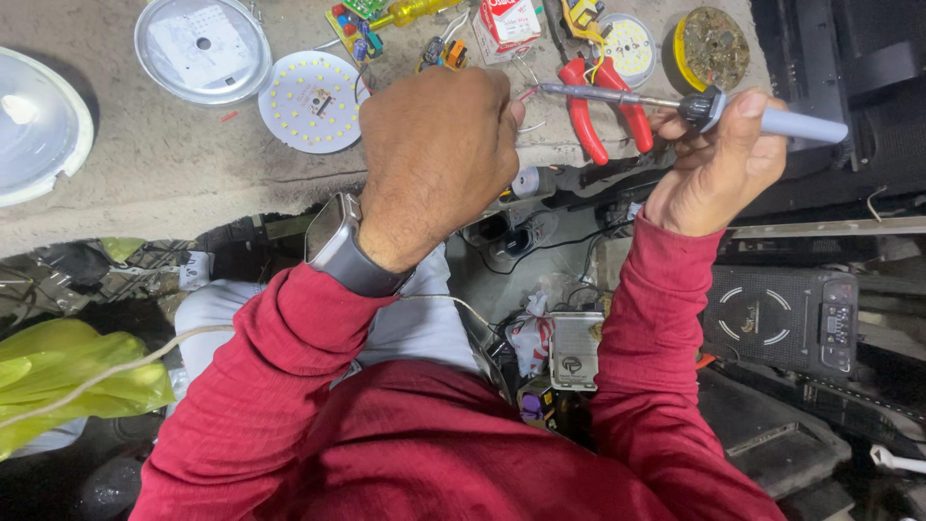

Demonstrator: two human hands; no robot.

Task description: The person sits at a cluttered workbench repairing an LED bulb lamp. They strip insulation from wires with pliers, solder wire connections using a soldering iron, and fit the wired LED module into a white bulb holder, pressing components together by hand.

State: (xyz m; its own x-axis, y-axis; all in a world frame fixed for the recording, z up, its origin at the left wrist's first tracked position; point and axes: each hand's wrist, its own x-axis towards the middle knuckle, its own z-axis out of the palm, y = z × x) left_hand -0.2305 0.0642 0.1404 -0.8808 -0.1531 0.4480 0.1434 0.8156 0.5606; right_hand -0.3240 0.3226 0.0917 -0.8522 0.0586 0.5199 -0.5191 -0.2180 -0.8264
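My right hand (719, 159) grips a soldering iron (772, 118) by its pale blue-grey handle, the metal shaft pointing left. The iron's tip reaches my left hand (439, 154), which is closed with its back to the camera over something small; thin red and white wire ends stick out by its fingers, and what it holds is hidden. A grey watch (340, 246) sits on my left wrist. Both arms wear red sleeves.
On the grey bench: a round white LED board (309, 101), a round metal lamp plate (203, 46), a white dome cover (34, 125), red-handled pliers (598, 106), small circuit boards (362, 29), another LED disc (627, 43). A black speaker box (781, 318) stands at right, a yellow bag (58, 371) at left.
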